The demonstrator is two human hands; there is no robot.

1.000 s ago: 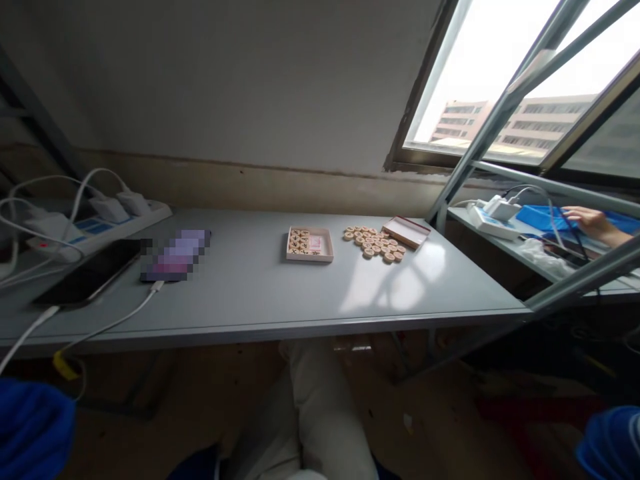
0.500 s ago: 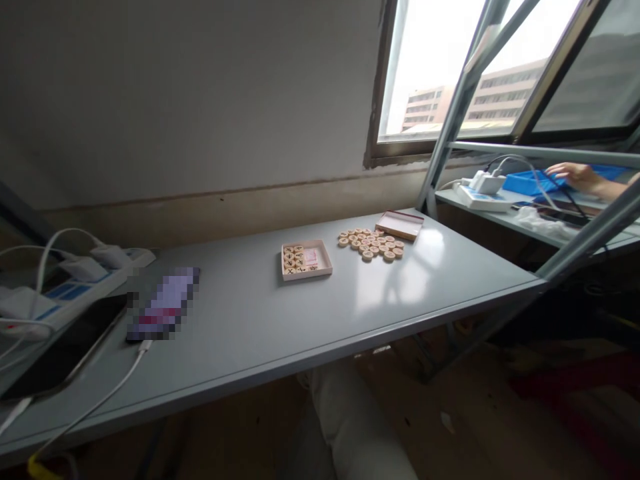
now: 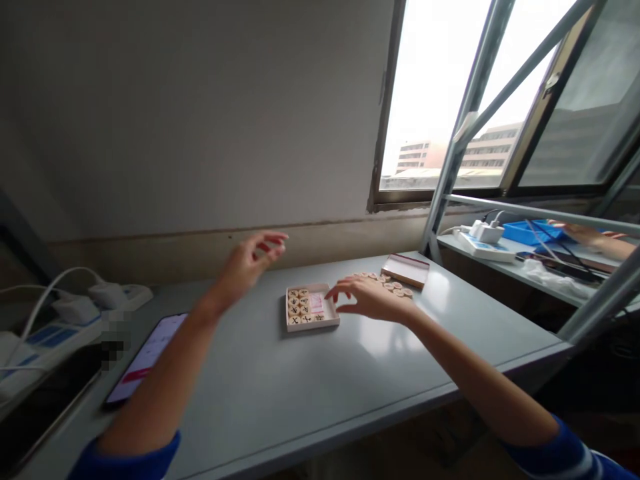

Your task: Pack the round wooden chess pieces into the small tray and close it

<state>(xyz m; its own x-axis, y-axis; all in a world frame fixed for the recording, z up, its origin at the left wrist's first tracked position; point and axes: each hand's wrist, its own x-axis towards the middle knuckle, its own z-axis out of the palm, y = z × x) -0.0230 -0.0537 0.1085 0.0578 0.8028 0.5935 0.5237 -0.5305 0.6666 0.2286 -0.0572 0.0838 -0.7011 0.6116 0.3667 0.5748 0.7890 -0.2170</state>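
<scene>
My left hand hovers above the table, up and left of a shallow box, its fingers curved and apart with nothing in them. My right hand is at the right side of the box, fingers spread and bent toward its edge; whether they touch it I cannot tell. Inside the box lie several round Chinese chess pieces with dark characters, in rows, beside a pink-and-white patch on the box floor. More loose chess pieces lie behind my right hand, which partly hides them.
The box lid lies upturned at the table's far right. A phone is partly behind my left forearm, near a power strip with white plugs. Beyond a metal frame, another person's hand is over a blue tray.
Both my hands have come into view over the table, the right one toward the box. The camera has tilted up, so the table sits lower in view.
</scene>
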